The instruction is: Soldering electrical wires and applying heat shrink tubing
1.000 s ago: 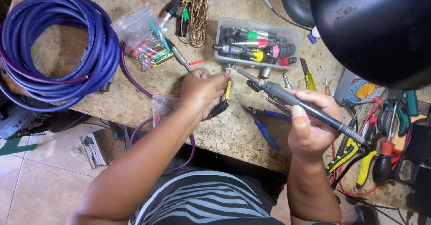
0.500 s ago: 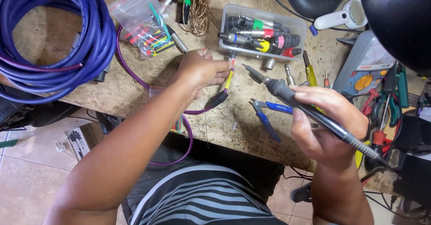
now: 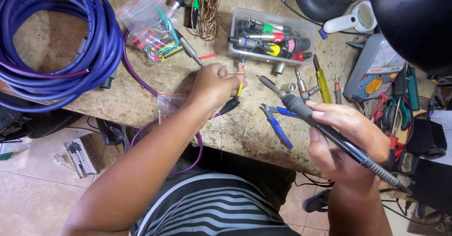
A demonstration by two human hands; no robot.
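The left hand [image 3: 217,86] is reached forward across the stone workbench [image 3: 155,83], forearm stretched out from the body, back of the hand up. Its fingers are pinched together on a thin yellow-sleeved wire end [image 3: 240,86], which sticks out just past the fingertips toward the far side. Directly below that pinch, toward the body, a black cable plug [image 3: 229,106] lies on the bench, joined to a purple cable [image 3: 141,80] that loops under the wrist and off the near bench edge.

The right hand [image 3: 346,144] is held nearer the body, over the bench edge, palm turned inward. Its fingers are wrapped around the black handle of a soldering iron [image 3: 325,130], which is gripped like a pen. The iron is slanted: its metal tip [image 3: 262,80] is pointed away from the grip toward the left hand and is seen near the pinched wire but apart from it, while the cord end runs out behind the grip to the right.

Between the two grips, just under the iron's shaft, blue-handled cutters [image 3: 278,123] lie on the bench. Beyond the tip, a clear plastic box of connectors [image 3: 270,40] is set.
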